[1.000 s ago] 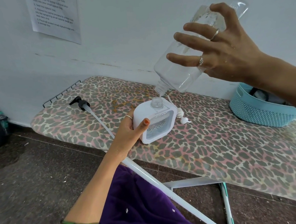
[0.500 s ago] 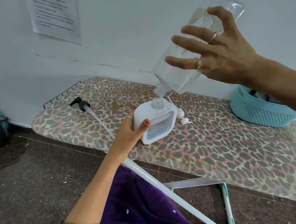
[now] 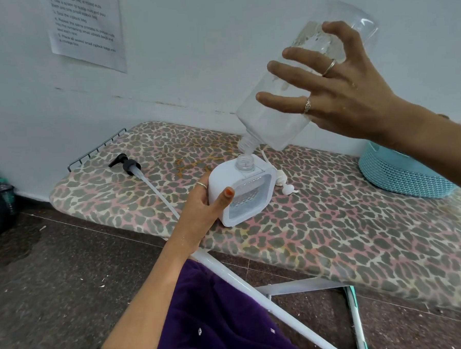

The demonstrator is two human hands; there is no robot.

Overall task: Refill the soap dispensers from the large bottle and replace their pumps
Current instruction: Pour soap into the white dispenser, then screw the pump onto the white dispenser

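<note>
A: Where's the large bottle (image 3: pixel 287 102)?

B: Tipped neck-down above the ironing board (image 3: pixel 333 222), its mouth just over the open neck of the white soap dispenser (image 3: pixel 239 194). The right hand (image 3: pixel 348 96) holds it from behind, fingers (image 3: pixel 295 55) spread across its clear wall.

A: And the dispenser?

B: Standing on the board, tilted a little. The left hand (image 3: pixel 202 210) grips its side, thumb on the front.

A: Is liquid flowing?

B: Hard to tell; the bottle looks nearly empty.

A: The pumps?

B: A black pump (image 3: pixel 128 165) lies to the left, its long tube trailing toward the left hand. A white pump (image 3: pixel 284 182) lies just behind the dispenser. A blue basket (image 3: pixel 400 176) sits at the right.
</note>
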